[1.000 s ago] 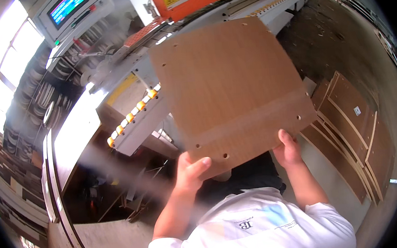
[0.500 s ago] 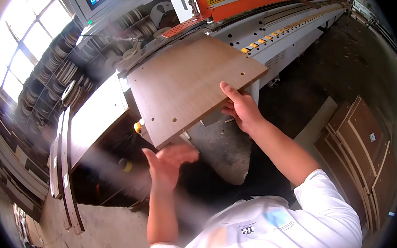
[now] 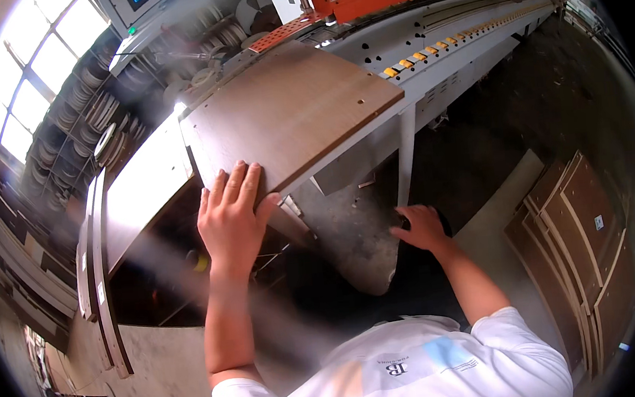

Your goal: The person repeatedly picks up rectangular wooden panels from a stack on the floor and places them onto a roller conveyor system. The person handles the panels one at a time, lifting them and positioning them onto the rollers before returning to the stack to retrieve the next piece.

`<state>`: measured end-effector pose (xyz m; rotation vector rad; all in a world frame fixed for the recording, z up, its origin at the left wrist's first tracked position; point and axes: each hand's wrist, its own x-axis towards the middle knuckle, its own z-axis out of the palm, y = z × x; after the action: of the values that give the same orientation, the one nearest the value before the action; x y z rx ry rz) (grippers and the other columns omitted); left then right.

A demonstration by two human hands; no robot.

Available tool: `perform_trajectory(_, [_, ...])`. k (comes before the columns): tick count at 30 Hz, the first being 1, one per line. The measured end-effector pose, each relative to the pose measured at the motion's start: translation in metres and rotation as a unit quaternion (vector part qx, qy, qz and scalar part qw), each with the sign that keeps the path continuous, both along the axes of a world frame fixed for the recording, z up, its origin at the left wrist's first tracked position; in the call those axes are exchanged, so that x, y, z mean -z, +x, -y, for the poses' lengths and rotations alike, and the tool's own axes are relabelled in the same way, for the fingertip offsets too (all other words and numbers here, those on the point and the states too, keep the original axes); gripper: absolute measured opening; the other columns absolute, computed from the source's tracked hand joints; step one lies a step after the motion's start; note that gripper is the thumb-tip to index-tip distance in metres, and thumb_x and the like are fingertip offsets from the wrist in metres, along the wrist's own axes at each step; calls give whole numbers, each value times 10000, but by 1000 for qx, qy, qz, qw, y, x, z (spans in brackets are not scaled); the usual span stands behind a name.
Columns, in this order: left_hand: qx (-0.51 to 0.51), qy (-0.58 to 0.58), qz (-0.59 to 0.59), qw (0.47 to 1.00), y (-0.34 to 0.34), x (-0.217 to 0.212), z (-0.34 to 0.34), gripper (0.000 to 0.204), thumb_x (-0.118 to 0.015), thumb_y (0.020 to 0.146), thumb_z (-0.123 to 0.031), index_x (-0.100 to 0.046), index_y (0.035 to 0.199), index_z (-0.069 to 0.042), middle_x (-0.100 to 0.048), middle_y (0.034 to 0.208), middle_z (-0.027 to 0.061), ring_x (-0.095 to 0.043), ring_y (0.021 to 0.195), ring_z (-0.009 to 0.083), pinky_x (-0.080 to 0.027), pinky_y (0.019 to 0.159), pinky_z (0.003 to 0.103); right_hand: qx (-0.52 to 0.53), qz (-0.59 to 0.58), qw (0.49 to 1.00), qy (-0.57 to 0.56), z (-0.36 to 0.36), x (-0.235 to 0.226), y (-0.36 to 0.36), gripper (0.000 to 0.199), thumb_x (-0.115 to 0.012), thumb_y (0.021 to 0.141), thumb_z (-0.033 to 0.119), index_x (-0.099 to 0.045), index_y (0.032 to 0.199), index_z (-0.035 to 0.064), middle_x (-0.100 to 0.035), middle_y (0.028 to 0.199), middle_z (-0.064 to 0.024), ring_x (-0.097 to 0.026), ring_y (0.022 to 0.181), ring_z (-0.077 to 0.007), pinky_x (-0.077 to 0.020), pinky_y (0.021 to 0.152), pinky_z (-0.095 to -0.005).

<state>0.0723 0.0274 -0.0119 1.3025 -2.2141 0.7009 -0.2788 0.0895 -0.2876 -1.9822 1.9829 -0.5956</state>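
A flat brown wood panel with small drilled holes lies on the infeed end of a long machine. My left hand rests on the panel's near left corner, fingers stretched forward over its top and thumb out toward the near edge. My right hand is off the panel, low to the right near a white support leg. Its fingers are apart and nothing shows in them.
Left of the panel is a pale board with long narrow strips beside it. Racks of edging rolls stand behind. At right, several brown panels lean together. A control screen hangs at the upper left.
The panel has shifted left and now lies on the machine's end. My right hand has let go of its near edge and dropped back. My left hand has come up onto the near left corner.
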Motion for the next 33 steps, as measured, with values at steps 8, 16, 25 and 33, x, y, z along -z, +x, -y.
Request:
perform_trajectory(8, [-45,6,1,999,-19,2,39,514,-646,931,-571,-700,1334,-257,-683,1366,-12,-616,1308,267,-584,932,383,88,20,996,-6,-77,53,-33,699,-784,810,489,-603,1410,179,-366,1634,-112,-284,1526,-377,-322,1198,-565])
perform_trajectory(16, [-27,-4,14,1000,-71,2,59,505,-636,932,-598,-707,1314,-275,-694,1345,-38,-648,1264,263,-604,854,383,60,23,997,32,-61,32,-25,698,-767,821,496,-589,1431,206,-356,1645,-87,-260,1540,-361,-310,1208,-556])
perform_trajectory(25, [29,-7,27,999,-157,-1,91,496,-615,946,-587,-675,1337,-288,-690,1349,-21,-682,1194,250,-602,847,408,46,-6,999,10,-66,47,-27,699,-711,857,551,-565,1452,217,-338,1656,-77,-256,1543,-355,-313,1198,-564])
perform_trajectory(33, [147,-135,-1,980,-189,16,75,438,-691,970,-318,-648,1352,-110,-662,1380,72,-588,1307,305,-464,1072,469,72,129,988,-37,-135,26,-45,575,-717,886,482,-671,1326,116,-593,1463,-104,-470,1428,-322,-402,1164,-477])
